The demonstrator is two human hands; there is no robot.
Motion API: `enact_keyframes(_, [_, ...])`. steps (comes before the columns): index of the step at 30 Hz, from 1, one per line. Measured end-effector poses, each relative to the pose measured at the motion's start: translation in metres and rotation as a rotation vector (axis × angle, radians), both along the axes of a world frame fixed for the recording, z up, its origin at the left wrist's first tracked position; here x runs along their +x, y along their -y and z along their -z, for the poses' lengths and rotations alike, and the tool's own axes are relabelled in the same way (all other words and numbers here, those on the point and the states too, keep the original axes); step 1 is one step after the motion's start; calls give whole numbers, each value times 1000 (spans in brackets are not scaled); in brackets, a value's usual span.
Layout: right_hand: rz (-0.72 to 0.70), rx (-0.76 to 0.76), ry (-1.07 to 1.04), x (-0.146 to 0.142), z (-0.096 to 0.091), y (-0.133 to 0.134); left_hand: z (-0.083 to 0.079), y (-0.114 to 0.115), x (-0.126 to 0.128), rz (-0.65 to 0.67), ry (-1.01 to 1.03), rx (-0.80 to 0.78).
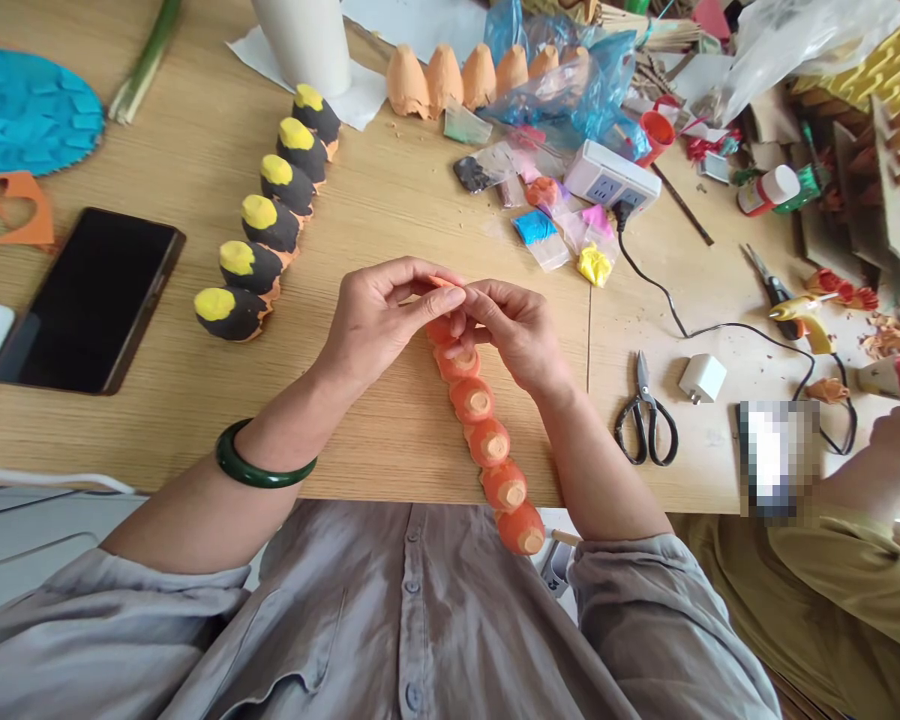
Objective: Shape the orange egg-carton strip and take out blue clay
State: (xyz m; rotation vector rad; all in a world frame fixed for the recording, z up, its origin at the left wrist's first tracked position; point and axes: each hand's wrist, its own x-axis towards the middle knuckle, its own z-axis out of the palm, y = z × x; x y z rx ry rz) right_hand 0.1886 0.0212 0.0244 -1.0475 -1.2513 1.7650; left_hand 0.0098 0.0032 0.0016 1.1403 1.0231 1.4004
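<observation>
Orange egg-carton strip [484, 438]: visible tips bare; left hand [386, 320], right hand [516, 330] pinch its far end. Black-yellow strip [271, 225] looks done, peach strip [444, 80] uncoated.

A wooden table [390, 205] bears black-and-yellow cones [279, 230], scissors [645, 394], a phone [94, 300].

Pale wood-grain table [397, 200], thin seam [589, 345] toward right; light soft, even.

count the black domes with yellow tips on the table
6 black domes, in one slanting row: the nearest lies right of the phone, the next four follow in line, and the farthest is just in front of the white cylinder. None looks hidden.
</observation>
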Motion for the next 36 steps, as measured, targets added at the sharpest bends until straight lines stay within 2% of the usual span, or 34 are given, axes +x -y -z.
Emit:
enact_keyframes(3, [-20, 68, -9, 1, 3, -1, 3, -1, -3, -2, -56, 12])
enact_keyframes(6, [23, 163, 6, 1, 6, -2, 7, -3, -3, -113, -84, 103])
enact_keyframes(8, [68, 191, 35, 1, 7, -3, 9, -5, -3, -194, -26, 139])
enact_keyframes(10, [97, 172, 42, 1, 8, -4, 9, -7, -4, -225, 51, 108])
enact_keyframes(14, [81, 101, -29, 3, 9, -7, 11, -10, -10, -200, 102, -2])
enact_keyframes(21, [68, 35, -110, 4, 13, -14, 22, -14, -15, -125, 161, -100])
enact_keyframes(26, [114, 30, -124, 5, 15, -17, 23, -14, -18, -70, 181, -130])
enact_keyframes(32, [148, 35, 4, 3, 16, -15, 26, -16, -21, -80, 186, -155])
enact_keyframes(36, [120, 9, -80, 6, 19, -19, 27, -16, -22, -73, 151, -154])
